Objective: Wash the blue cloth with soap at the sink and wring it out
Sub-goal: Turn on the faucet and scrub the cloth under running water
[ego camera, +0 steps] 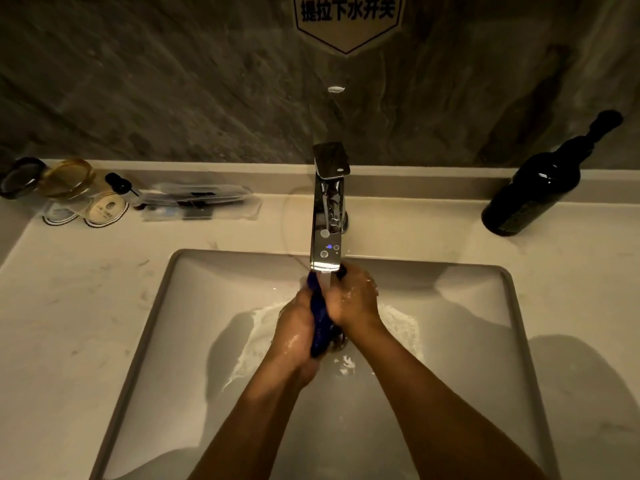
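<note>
Left of the faucet [327,216]: glass cups [52,178], blurred sachets. Below its spout, over the sink [166,306]: left hand [298,330] and right hand [353,299] clench the blue cloth [320,323], mostly hidden between palms. Right of the faucet: dark bottle [533,192].

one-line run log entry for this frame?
phase: rinsing | blue cloth: pressed between left hand and right hand | faucet: running | sink: foamy water
</note>
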